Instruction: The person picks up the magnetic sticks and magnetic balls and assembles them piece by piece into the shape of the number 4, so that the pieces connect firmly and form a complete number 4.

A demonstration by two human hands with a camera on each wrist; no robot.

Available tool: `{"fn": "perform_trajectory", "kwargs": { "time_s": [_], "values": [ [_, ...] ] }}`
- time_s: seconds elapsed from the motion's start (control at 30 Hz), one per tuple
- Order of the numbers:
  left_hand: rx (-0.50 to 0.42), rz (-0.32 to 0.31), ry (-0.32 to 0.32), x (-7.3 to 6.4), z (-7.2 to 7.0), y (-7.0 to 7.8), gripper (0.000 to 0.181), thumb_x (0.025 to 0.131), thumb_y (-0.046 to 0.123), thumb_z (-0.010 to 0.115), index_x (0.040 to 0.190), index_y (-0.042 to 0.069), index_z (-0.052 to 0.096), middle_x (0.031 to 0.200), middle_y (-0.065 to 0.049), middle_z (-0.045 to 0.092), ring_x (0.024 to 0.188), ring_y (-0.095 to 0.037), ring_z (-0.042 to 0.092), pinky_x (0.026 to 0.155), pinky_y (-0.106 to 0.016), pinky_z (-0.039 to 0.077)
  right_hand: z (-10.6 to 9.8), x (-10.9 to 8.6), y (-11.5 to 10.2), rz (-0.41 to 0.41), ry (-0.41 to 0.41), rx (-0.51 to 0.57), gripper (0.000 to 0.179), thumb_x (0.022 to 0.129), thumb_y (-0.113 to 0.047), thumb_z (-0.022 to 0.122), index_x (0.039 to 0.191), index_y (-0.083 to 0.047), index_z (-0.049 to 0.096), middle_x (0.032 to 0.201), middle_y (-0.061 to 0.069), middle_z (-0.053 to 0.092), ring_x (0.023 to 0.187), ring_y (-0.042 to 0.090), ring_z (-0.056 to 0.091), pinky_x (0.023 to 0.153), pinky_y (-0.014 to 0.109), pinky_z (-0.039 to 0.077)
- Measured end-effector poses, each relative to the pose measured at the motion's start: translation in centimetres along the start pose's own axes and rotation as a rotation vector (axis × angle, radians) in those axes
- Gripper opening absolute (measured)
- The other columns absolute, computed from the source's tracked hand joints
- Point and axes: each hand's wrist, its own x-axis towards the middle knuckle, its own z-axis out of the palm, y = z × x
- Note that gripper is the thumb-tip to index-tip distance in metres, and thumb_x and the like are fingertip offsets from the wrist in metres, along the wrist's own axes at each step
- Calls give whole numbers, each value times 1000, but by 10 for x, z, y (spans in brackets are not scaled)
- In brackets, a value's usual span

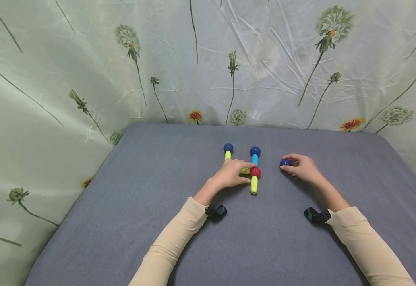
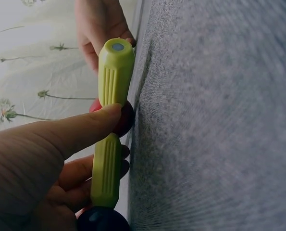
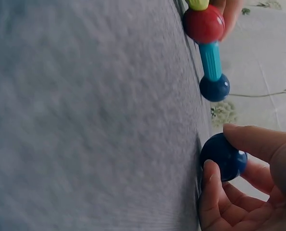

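Note:
A joined figure of magnetic rods and balls lies on the grey cloth. My left hand [image 1: 232, 173] holds it at the red ball [image 1: 255, 172], index finger on the far side and thumb on the near side. From that ball, a yellow-green rod [image 1: 254, 185] points towards me, a light blue rod [image 1: 255, 160] leads to a dark blue ball [image 1: 255, 151], and another yellow-green rod [image 1: 245, 171] runs under the hand. Farther left, a yellow-green rod [image 1: 228, 155] carries a blue ball [image 1: 228, 147]. My right hand [image 1: 305, 169] pinches a loose dark blue ball [image 3: 224, 156] close over the cloth.
The grey cloth-covered table [image 1: 122, 206] reaches back to a pale curtain [image 1: 179, 59] printed with dandelions. Black bands sit at both wrists, the left band [image 1: 216, 212] and the right band [image 1: 316, 215] near the cloth.

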Motion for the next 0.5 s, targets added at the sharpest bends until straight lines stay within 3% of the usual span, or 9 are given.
{"fn": "perform_trajectory", "kwargs": {
  "time_s": [0.5],
  "values": [
    [-14, -5, 22, 0, 0, 1, 51, 83, 36, 70, 131, 21, 56, 122, 3, 65, 106, -12, 60, 83, -30, 38, 9, -18, -9, 7, -70, 58, 38, 88, -19, 65, 115, 5, 52, 103, 25, 60, 64, 3, 60, 57, 22, 51]
  ]
}}
